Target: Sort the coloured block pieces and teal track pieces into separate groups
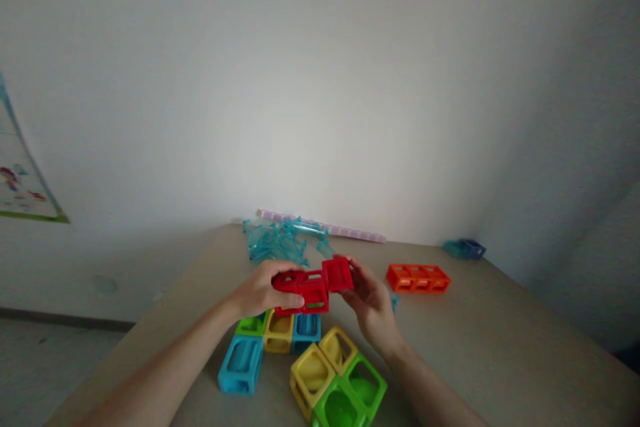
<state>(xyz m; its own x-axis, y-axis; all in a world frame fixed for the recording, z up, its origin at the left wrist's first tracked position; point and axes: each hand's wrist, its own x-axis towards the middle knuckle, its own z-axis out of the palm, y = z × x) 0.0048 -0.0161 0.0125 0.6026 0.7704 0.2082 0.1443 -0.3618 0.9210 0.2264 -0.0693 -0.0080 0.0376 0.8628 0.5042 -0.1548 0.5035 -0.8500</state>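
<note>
My left hand is closed round one end of a row of red hollow building blocks, thumb across the near face. My right hand grips a single red block at the row's right end, set a little higher than the others. Whether that block is joined to the row or only touching it, I cannot tell. Both hands are above the table. Below them lie joined yellow, green and blue blocks, and nearer to me a cluster of yellow and green blocks.
A row of orange blocks lies to the right. Clear blue plastic pieces are heaped at the back, by a striped purple roll along the wall. A dark blue item stands in the far right corner of the table.
</note>
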